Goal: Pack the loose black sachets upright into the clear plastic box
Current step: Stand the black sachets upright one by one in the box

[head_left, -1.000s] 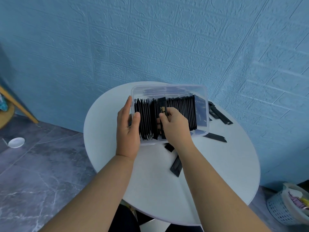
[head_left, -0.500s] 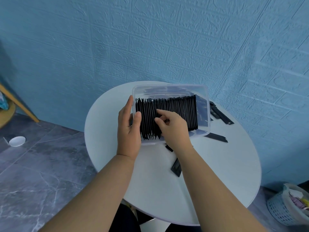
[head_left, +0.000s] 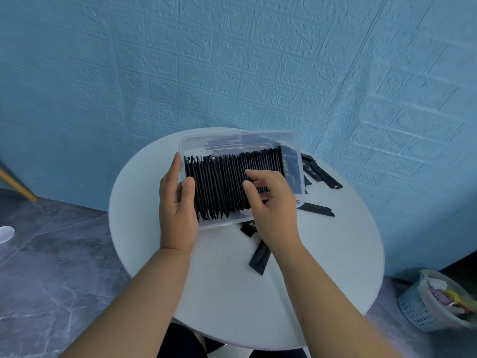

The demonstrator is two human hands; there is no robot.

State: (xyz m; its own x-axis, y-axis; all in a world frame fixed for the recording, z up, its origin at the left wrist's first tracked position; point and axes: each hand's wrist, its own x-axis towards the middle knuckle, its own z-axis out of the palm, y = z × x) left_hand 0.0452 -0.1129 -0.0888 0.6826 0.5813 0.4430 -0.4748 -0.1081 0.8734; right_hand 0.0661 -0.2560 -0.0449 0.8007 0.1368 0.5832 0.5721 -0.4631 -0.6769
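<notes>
The clear plastic box (head_left: 240,135) stands on a round white table (head_left: 232,293), tilted up toward me. A dense row of black sachets (head_left: 219,182) stands upright inside it. My left hand (head_left: 176,202) grips the box's left wall, thumb inside and fingers outside. My right hand (head_left: 271,202) rests on the right half of the row, its relaxed fingers touching the sachet tops and holding nothing. Loose black sachets lie flat on the table: one near my right wrist (head_left: 259,257), one right of the box (head_left: 318,210), and more behind its right end (head_left: 322,174).
A blue textured wall rises close behind the table. A mesh waste basket (head_left: 436,303) full of wrappers stands on the floor at lower right. A white dish (head_left: 5,233) lies on the grey floor at far left, near a yellow wooden leg (head_left: 18,184).
My right hand pushed the sachet it held down into the row, let go, and slid right along the tops. The left hand kept its grip on the box wall.
</notes>
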